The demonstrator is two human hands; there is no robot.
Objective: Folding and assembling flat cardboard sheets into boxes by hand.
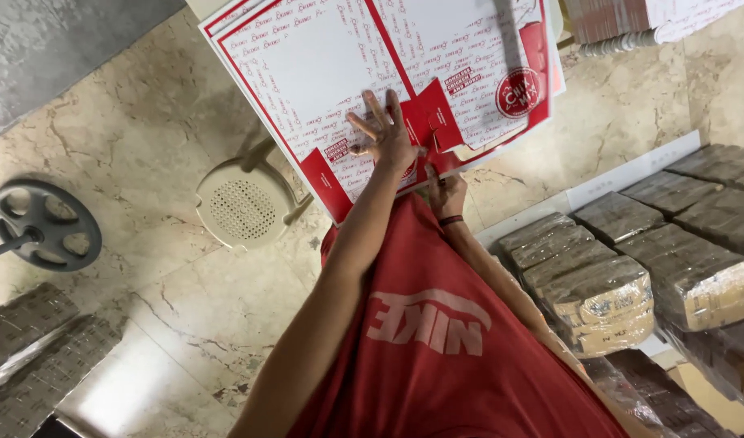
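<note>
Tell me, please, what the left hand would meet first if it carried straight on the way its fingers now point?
The left hand lies spread on the flat red-and-white carton sheet, fingers pointing up the picture. Going straight on, it would likely just slide over more of that printed sheet; nothing else shows in that line up to the picture's edge.

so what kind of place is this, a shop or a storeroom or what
Probably a storeroom or packing area for food boxes. The left hand presses on a stack of flat red-and-white printed cartons, the right hand is at its edge, and plastic-wrapped bundles of brown card sit stacked on the marble floor.
</note>
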